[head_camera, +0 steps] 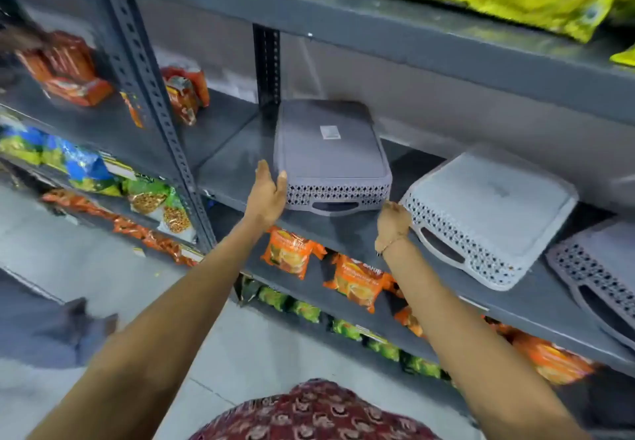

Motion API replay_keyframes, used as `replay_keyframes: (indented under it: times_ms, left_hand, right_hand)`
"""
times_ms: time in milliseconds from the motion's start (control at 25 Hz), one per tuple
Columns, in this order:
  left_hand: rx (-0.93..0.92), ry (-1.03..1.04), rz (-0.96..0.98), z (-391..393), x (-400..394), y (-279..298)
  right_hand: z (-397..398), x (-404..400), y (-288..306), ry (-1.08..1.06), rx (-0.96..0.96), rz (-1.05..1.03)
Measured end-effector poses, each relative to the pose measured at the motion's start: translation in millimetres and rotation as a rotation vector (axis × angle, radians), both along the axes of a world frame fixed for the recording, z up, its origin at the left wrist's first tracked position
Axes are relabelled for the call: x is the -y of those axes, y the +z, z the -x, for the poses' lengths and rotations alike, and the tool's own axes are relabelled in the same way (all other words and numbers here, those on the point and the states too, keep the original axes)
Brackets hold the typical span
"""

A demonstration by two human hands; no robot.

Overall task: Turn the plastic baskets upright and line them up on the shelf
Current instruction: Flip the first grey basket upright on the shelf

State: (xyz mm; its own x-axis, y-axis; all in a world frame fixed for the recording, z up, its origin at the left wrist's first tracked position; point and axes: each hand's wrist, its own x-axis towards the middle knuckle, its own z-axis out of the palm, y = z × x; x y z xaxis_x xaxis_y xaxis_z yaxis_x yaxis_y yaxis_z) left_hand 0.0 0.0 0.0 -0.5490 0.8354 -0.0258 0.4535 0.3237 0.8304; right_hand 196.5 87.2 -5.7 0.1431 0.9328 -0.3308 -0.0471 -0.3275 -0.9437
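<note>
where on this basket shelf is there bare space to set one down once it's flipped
Bare shelf lies left of the grey basket, up to the slotted upright, and a narrow gap separates it from the white basket. Rightward it is crowded: the white one sits close to a third basket.

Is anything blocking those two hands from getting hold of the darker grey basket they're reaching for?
Nothing visible does. The left hand is already at the front left corner of the upside-down grey basket, and the right hand is by its front right corner, in the gap beside the paler basket.
</note>
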Motion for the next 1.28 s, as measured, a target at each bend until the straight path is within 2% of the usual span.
replay_keyframes:
  times_ms: [40, 120, 200, 240, 280, 320, 360, 400, 440, 480, 520, 560, 640, 680, 720, 800, 840, 1000, 1080, 1160, 1200, 1280]
  left_hand:
    - [0.002, -0.005, 0.005, 1.2, -3.2, -0.7]
    - [0.013, -0.022, 0.027, 1.9, -7.3, -2.0]
    - [0.054, -0.046, 0.013, -2.5, -10.0, -3.3]
    - [0.066, -0.054, -0.006, -4.5, -11.4, -4.3]
    - [0.071, -0.057, -0.025, -5.2, -12.6, -5.6]
    - [0.084, -0.053, -0.03, -4.1, -14.7, -7.1]
    - [0.094, -0.043, -0.04, -3.3, -16.0, -9.7]
    - [0.098, -0.042, -0.043, -1.4, -16.6, -14.5]
    - [0.1, -0.046, -0.054, -0.6, -16.0, -17.0]
    - [0.106, -0.049, -0.075, 0.8, -14.5, -20.4]
    - [0.105, -0.057, -0.102, 2.6, -13.4, -22.6]
    - [0.093, -0.068, -0.127, 4.2, -12.4, -24.5]
    - [-0.017, -0.093, -0.147, 2.8, -9.3, -21.0]
    - [-0.146, -0.103, -0.149, 1.1, -9.0, -17.3]
    - [-0.293, -0.108, -0.15, 0.3, -10.3, -13.3]
    - [-0.516, -0.083, -0.157, -1.1, -10.6, -3.4]
    - [-0.544, -0.048, -0.17, -0.2, -10.2, 1.5]
    - [-0.391, 0.115, -0.366, 0.7, 5.5, 7.2]
    - [-0.332, 0.167, -0.39, -8.2, 17.3, 7.6]
    - [-0.194, 0.185, -0.388, -13.1, 29.5, 7.1]
    - [-0.121, 0.176, -0.395, -14.8, 34.8, 7.8]
    - [-0.011, 0.167, -0.411, -18.5, 43.2, 11.3]
  right_hand:
    - [2.3, -5.4, -0.9, -0.059, -0.081, 0.06]
    - [0.3, -19.6, -3.5, -0.063, 0.038, 0.117]
    - [-2.6, -23.3, -14.5, 0.207, 0.623, 0.167]
    - [-3.4, -27.8, -21.2, 0.316, 0.92, 0.098]
    - [-3.8, -31.4, -27.0, 0.526, 1.124, -0.004]
    - [-6.2, -30.2, -20.5, 0.657, 1.235, -0.116]
    - [-5.5, -28.3, -13.7, 0.642, 1.085, 0.012]
    - [3.4, -30.1, -8.4, 0.504, 0.69, 0.198]
    - [8.5, -30.8, -3.5, 0.391, 0.221, 0.272]
    - [9.7, -25.7, -4.7, 0.357, 0.053, 0.28]
    - [7.9, -28.8, -11.2, 0.295, -0.004, 0.249]
    - [10.7, -25.2, -5.7, 0.287, 0.107, 0.167]
    - [10.8, -18.8, 6.0, 0.208, 0.102, 0.077]
    - [13.0, -16.9, 13.5, 0.185, -0.089, 0.074]
    - [15.9, -13.5, 22.9, 0.142, -0.361, 0.08]
    - [14.8, -4.7, 41.1, 0.154, -0.591, 0.027]
    - [15.9, 0.8, 51.7, 0.197, -0.614, 0.001]
    - [26.7, 23.6, 85.7, 0.437, -0.727, -0.169]
    - [30.7, 22.1, 86.9, 0.536, -0.706, -0.236]
    - [34.0, 18.0, 75.9, 0.578, -0.424, -0.324]
    - [33.1, 12.7, 66.6, 0.59, -0.188, -0.4]
    - [28.1, -2.4, 45.2, 0.672, 0.41, -0.553]
